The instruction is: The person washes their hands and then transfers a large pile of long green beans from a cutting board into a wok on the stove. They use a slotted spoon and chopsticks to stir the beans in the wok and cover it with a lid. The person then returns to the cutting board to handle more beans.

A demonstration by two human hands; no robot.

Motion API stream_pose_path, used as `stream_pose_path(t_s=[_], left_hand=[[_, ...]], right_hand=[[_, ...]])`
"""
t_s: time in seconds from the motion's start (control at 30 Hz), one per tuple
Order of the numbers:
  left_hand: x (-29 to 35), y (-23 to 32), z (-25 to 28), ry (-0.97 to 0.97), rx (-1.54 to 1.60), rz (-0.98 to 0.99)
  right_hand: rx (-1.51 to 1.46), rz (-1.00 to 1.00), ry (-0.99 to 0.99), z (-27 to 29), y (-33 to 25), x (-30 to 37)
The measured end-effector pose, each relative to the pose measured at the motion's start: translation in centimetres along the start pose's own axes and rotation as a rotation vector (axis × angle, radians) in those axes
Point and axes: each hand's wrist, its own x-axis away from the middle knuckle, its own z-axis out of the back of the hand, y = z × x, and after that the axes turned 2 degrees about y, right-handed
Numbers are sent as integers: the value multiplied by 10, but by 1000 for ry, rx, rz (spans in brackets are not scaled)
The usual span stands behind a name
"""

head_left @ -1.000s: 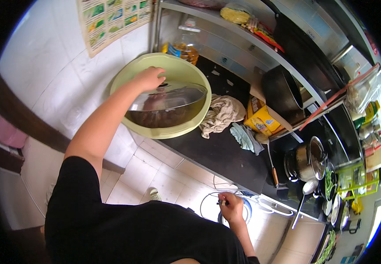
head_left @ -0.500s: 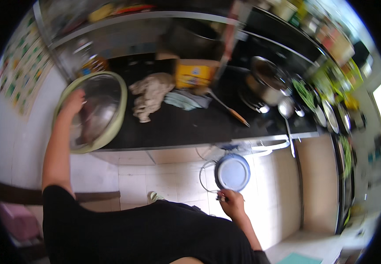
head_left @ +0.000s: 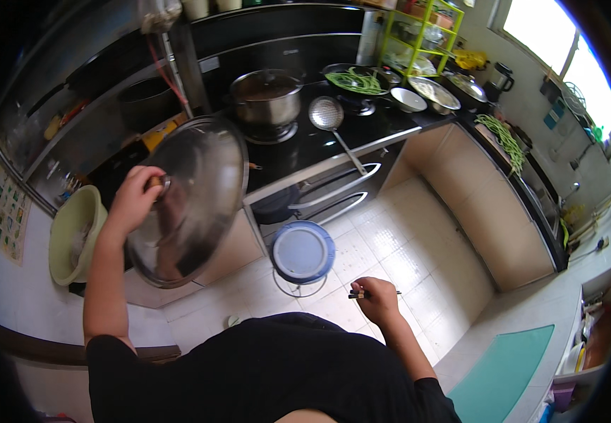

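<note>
My left hand (head_left: 135,201) grips the brown knob of a large, shiny metal pot lid (head_left: 210,166). The lid hangs tilted in the air by the counter edge, to the right of a pale green basin (head_left: 57,243). The basin's contents are hard to make out. Closed around a thin dark stick-like object (head_left: 356,294), my right hand (head_left: 379,303) is held low over the floor. The object's exact kind does not show. Below and between my hands stands a round blue-topped stool (head_left: 300,252) with a wire ring around its lower part.
A lidded steel pot (head_left: 269,109) sits on the stove. Beside it, a skimmer (head_left: 328,116) has its handle jutting past the counter edge. Farther right are a wok of green beans (head_left: 356,83), a white bowl (head_left: 408,100) and more beans (head_left: 504,144).
My left hand has lifted the lid off the basin and brought it rightward. The view has turned to the right. My right hand still holds the thin dark object.
</note>
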Motion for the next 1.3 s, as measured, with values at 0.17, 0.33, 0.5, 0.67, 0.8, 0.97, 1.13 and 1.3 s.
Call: stream_pose_path(t_s=[0.17, 0.33, 0.5, 0.67, 0.8, 0.97, 1.13, 1.3], left_hand=[[-38, 103, -101, -135, 173, -204], [-73, 180, -190, -236, 273, -408], [-110, 255, -296, -329, 311, -568], [-138, 334, -391, -433, 349, -653], [-174, 384, -458, -446, 487, -684], [-233, 419, -500, -443, 679, -642], [-292, 419, -506, -361, 732, -554], [-331, 404, -513, -168, 729, -436]], right_hand=[[75, -77, 212, 67, 40, 55], [110, -290, 421, 107, 68, 121], [319, -431, 599, 130, 111, 198], [489, -529, 875, 152, 164, 234], [569, -673, 1070, 172, 231, 244], [265, -705, 1290, 241, 262, 145], [331, -577, 1363, 311, 340, 61], [105, -576, 1270, 320, 420, -8]])
